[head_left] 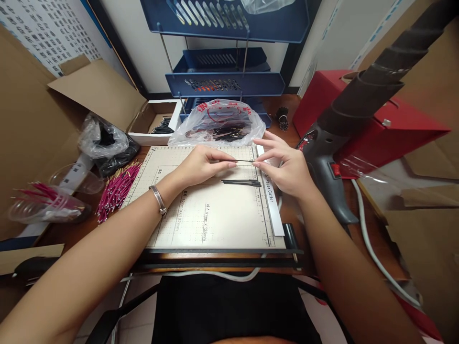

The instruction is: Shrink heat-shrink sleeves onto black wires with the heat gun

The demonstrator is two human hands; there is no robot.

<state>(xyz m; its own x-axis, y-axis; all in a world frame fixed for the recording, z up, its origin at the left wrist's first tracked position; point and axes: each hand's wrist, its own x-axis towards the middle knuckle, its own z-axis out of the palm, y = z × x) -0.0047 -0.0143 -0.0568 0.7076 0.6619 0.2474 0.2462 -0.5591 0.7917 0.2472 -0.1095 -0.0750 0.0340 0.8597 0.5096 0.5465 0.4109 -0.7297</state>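
A thin dark stick-like piece (244, 161) stretches level between my two hands, just above the paper cutter board (193, 210). My left hand (203, 165) pinches its left end between thumb and fingers. At its other end, the thumb and index finger of my right hand (285, 167) close on the tip, the remaining fingers spread. Directly below lie several similar black pieces (242, 182), side by side near the cutter's right edge. What the pieces are made of I cannot tell.
Behind the board sits a clear plastic bag (218, 119) of dark pieces. Pink sticks (118, 193) lie at left beside a plastic cup (50, 205). A heat gun (333, 162) and red box (373, 119) stand at right. Blue shelves (225, 83) rise behind; a white cable (366, 239) runs at right.
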